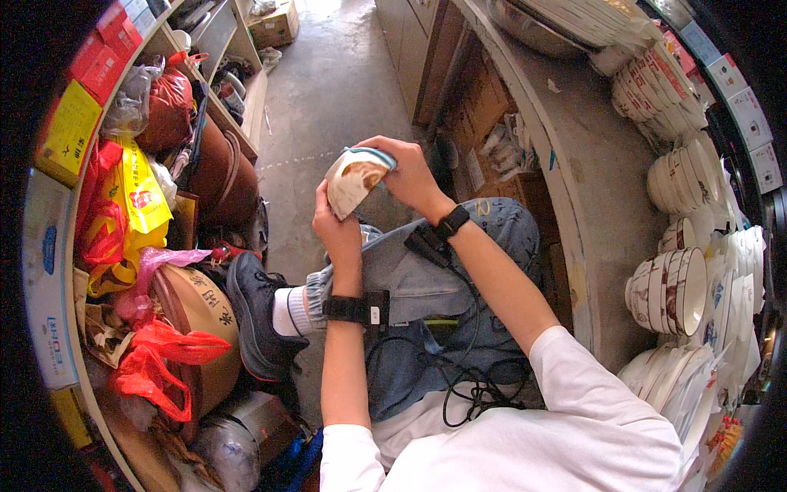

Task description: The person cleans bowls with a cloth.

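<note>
Bowl sits btwn both hands, tilted: L hand grips its lower side, prob. to steady it; R hand clasps blue edging, maybe cloth, at the rim.

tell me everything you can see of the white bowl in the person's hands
The white bowl looks like glazed ceramic, with a rounded wall and brown patches of decoration on the side in view. It is tilted, held up over the grey floor. The left hand grips its lower left, and the right hand its upper right. A light-blue strip shows along the upper edge by the right hand; whether it is cloth or part of the bowl is unclear.
</note>
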`<state>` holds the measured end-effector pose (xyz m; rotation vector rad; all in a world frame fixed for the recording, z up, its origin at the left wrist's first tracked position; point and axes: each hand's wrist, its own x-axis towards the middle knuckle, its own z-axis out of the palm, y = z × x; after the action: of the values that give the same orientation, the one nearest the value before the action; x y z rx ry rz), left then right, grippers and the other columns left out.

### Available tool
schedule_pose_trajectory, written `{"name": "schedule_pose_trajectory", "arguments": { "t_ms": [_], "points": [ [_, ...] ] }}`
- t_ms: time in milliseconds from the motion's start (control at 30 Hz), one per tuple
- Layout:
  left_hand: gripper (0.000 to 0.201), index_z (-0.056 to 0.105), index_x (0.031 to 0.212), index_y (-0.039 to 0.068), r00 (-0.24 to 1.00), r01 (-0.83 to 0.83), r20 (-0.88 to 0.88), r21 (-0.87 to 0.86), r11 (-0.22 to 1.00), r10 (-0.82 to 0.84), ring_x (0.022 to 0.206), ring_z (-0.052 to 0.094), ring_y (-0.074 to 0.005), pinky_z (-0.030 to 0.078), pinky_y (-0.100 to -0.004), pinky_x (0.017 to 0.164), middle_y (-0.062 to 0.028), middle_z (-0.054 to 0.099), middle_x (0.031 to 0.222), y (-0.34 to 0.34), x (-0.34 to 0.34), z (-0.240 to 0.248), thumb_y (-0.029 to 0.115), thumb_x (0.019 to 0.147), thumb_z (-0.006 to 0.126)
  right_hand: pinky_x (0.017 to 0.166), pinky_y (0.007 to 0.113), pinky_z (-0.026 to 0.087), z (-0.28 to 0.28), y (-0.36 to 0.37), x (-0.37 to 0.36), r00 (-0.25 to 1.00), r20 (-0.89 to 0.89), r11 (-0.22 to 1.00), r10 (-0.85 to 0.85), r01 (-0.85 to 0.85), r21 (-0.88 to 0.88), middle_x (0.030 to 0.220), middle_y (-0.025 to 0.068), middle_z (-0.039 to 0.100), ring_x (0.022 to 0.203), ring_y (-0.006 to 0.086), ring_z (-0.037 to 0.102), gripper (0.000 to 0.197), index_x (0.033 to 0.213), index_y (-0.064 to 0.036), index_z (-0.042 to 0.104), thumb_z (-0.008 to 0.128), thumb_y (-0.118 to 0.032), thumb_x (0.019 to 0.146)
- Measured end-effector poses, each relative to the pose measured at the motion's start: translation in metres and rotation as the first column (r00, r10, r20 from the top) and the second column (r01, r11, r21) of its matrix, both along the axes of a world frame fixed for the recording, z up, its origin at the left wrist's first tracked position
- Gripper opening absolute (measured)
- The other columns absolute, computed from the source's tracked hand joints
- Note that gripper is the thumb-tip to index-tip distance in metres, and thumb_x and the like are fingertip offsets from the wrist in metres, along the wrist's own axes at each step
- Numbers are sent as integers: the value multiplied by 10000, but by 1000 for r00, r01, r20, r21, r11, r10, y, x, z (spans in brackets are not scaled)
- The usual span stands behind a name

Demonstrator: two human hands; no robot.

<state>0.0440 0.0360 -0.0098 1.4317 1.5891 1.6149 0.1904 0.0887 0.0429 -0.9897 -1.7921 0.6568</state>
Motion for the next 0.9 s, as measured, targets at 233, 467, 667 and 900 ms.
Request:
{"name": "schedule_pose_trajectory", "arguments": {
  "t_ms": [233,467,667,900],
  "points": [
    [307,581,1194,-38,942,195,297,-114,974,-154,1009,680,-264,526,-372,832,-187,695,1058,3,1,-23,68,912,638,818,298,525,-11,3,-2,1000,-4,985,20,-20,-172,999,138,726,972,168,701,307,1103,-39,674,694,21,803],
    [413,524,1280,-31,990,134,36,-18,991,-134,1054,650,-249,494,-347,941,-155,661,1132,2,2,-13,-79,871,559,847,350,539,-4,1,3,992,121,991,-33,17,131,1027,146,720,992,305,697,363,1105,-38,679,707,0,745],
    [531,508,1302,-10,973,33,218,188,982,-75,1189,593,-316,448,-376,1005,-206,613,1257,-4,13,23,-149,791,465,826,350,547,-3,1,2,993,118,1000,-15,13,17,1022,153,720,979,302,703,331,1097,-42,681,701,-4,769],
    [419,495,1335,30,993,101,58,55,993,-104,1256,515,-276,375,-378,1082,-132,567,1318,-4,5,10,-25,919,504,805,340,551,-7,2,4,993,119,1000,4,-1,-26,1012,157,720,957,281,713,310,1111,-54,686,713,-31,802]
  ]
}}
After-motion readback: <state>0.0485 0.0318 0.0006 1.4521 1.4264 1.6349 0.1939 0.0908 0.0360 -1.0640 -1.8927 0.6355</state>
